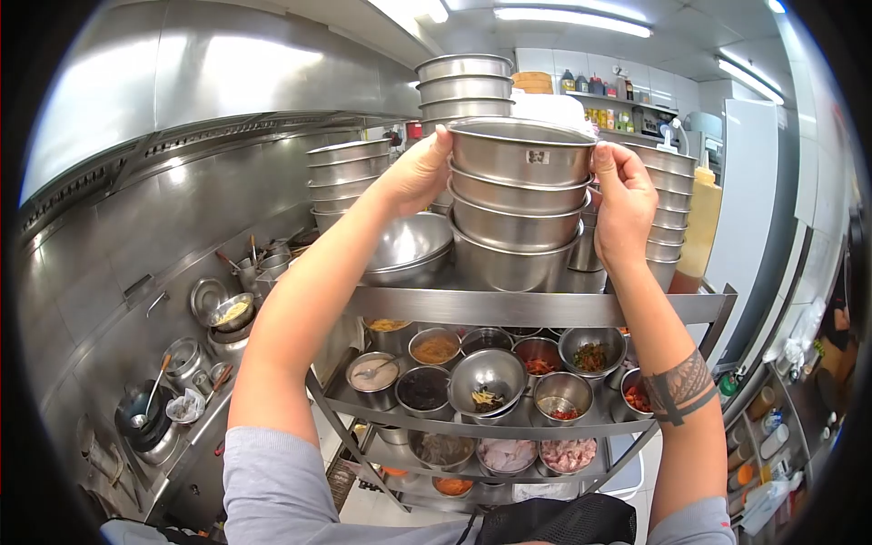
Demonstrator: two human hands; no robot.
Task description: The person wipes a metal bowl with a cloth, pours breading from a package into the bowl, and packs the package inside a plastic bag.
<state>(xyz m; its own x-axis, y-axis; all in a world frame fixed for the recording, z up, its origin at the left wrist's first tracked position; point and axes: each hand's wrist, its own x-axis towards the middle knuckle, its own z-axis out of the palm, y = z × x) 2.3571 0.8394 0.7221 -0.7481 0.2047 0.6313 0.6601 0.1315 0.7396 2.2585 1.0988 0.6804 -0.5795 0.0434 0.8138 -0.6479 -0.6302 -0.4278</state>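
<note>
Four nested steel pots (pixel 509 218), axis upright, between right hand (pixel 629 202), pinching top rim (pixel 522 143) with fingers, and left hand (pixel 416 180), touching opposite side, closure unclear.

A steel rack (pixel 536 309) bears food on its lower shelves. On the middle level, greens (pixel 591 358) with red bits lie in a bowl (pixel 572 341), and a spoon (pixel 368 374) rests in a pan (pixel 374 400) of pale paste. Below, raw meat (pixel 569 452) fills 2 bowls. At left, a ladle (pixel 139 421) sits in a wok (pixel 125 405). A yellow bottle (pixel 701 222) stands at right. Dark bottles (pixel 597 87) line a wall shelf near a steamer (pixel 532 83), under tube lights (pixel 572 20).
</note>
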